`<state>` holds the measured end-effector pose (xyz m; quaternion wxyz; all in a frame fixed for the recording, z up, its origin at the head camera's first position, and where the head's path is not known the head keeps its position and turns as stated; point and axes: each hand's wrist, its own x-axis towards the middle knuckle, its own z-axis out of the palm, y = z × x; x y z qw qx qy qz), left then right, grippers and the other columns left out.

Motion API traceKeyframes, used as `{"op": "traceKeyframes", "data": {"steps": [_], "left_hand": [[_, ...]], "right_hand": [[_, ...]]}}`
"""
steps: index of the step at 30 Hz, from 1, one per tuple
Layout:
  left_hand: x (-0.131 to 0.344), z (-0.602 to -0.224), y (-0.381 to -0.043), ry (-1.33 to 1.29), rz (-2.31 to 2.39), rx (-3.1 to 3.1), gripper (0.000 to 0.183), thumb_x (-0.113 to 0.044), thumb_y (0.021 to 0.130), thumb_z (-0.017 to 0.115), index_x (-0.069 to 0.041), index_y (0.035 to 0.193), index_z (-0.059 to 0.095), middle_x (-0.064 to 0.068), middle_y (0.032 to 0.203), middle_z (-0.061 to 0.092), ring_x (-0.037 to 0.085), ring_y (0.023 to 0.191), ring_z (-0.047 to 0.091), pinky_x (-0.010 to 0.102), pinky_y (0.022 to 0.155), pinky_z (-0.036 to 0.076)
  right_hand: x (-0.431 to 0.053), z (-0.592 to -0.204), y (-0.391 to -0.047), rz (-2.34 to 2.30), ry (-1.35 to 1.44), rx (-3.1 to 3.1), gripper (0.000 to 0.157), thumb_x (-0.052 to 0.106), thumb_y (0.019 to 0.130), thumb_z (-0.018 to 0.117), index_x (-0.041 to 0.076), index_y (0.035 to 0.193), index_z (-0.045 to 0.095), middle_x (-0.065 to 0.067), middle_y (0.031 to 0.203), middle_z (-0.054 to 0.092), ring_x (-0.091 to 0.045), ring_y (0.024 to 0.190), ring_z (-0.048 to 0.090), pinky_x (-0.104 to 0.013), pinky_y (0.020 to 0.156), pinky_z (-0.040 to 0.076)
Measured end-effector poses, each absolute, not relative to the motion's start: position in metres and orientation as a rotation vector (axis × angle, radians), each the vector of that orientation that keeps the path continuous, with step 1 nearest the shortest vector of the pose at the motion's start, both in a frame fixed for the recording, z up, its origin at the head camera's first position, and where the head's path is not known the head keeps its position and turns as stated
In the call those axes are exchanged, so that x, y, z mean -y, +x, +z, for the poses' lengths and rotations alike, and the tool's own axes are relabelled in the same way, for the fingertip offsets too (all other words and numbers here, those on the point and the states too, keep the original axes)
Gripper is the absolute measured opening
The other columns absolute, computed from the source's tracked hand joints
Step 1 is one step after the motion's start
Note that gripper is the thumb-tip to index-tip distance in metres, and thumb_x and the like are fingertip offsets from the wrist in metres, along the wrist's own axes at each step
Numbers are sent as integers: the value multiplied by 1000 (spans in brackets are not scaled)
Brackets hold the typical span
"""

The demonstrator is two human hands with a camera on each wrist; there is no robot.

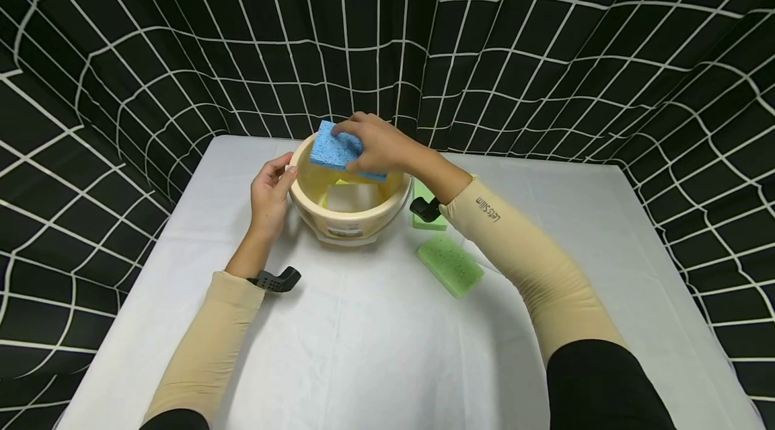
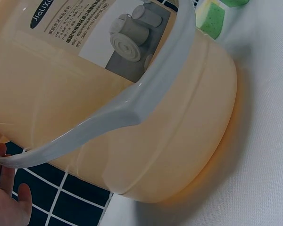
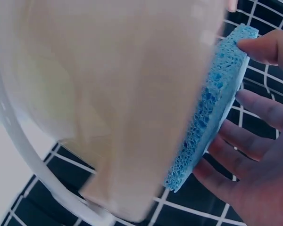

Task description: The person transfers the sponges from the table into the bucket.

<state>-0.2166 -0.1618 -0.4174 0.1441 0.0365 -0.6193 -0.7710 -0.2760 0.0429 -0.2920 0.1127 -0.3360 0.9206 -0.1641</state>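
Observation:
A cream plastic bucket (image 1: pixel 344 218) with a white handle (image 2: pixel 127 106) stands upright on the table. At its left rim my left hand (image 1: pixel 270 196) grips the edge, thumb on top. Pinched between the thumb and fingers of my right hand (image 1: pixel 383 145), a blue sponge (image 1: pixel 333 149) is held tilted over the bucket's opening. The right wrist view shows this blue sponge (image 3: pixel 212 103) at the rim, partly hidden by the bucket's wall. Inside the bucket lies a pale, yellow-edged block (image 1: pixel 354 197), apparently a sponge.
A green sponge (image 1: pixel 451 264) lies on the white-covered table (image 1: pixel 363 336) to the bucket's right. Another green piece (image 1: pixel 428 223) is beside the bucket, partly under my right wrist. A black curtain with white grid lines (image 1: pixel 387 26) surrounds the table's back and sides.

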Motion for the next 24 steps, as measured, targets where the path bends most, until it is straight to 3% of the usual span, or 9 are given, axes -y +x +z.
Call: {"op": "traceKeyframes", "data": {"steps": [14, 24], "left_hand": [[162, -418, -217, 105, -2228, 1772, 36, 0, 95, 54, 10, 129, 51, 1, 122, 57, 8, 107, 56, 12, 91, 55], [161, -417, -216, 106, -2218, 1787, 37, 1, 96, 53, 11, 131, 49, 6, 128, 56, 6, 108, 55, 10, 90, 54]], "right_hand": [[-35, -324, -282, -292, -1089, -2650, 66, 30, 81, 75, 14, 140, 51, -12, 139, 49, -24, 124, 48, -37, 113, 40], [-28, -336, -284, -207, -1069, -2604, 68, 29, 81, 76, 13, 141, 49, -12, 135, 50, -24, 122, 48, -36, 113, 40]]}}
